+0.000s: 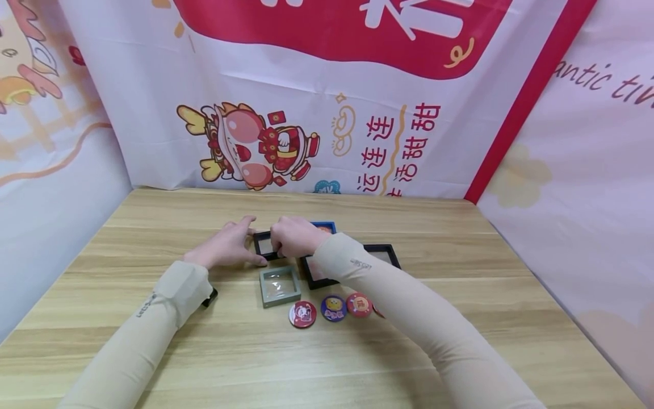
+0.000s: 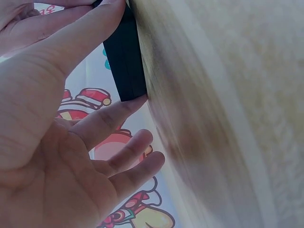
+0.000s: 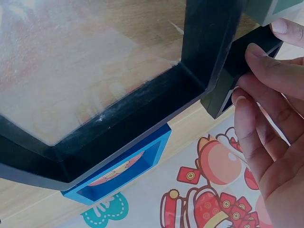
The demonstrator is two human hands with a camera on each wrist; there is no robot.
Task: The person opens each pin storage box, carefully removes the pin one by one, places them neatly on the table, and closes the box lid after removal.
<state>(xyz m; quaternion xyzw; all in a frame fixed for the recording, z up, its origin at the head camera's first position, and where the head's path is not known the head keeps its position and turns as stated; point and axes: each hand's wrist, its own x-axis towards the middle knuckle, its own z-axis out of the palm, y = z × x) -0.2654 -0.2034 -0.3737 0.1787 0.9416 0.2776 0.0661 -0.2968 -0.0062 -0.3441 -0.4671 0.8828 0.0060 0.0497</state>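
Note:
A small square black frame (image 1: 257,245) with a clear window lies on the table between both hands. My left hand (image 1: 225,244) spans its left side, thumb at the near corner and a finger at the far one. In the left wrist view, the black frame's side (image 2: 126,61) sits between thumb and fingertip, the other fingers spread loose. My right hand (image 1: 295,236) pinches the right edge of the frame. The right wrist view shows thumb and fingers on that black edge (image 3: 218,97). Just nearer stands a grey-green frame (image 1: 282,301) with a clear film window.
Right of the hands lie a larger black frame (image 1: 323,284), a blue frame (image 1: 327,225) and another black frame (image 1: 393,255), partly behind my right sleeve. Round badges, one red and white (image 1: 303,314), one purple (image 1: 334,308), one red (image 1: 359,305), lie in front. A printed cloth (image 1: 296,74) hangs behind.

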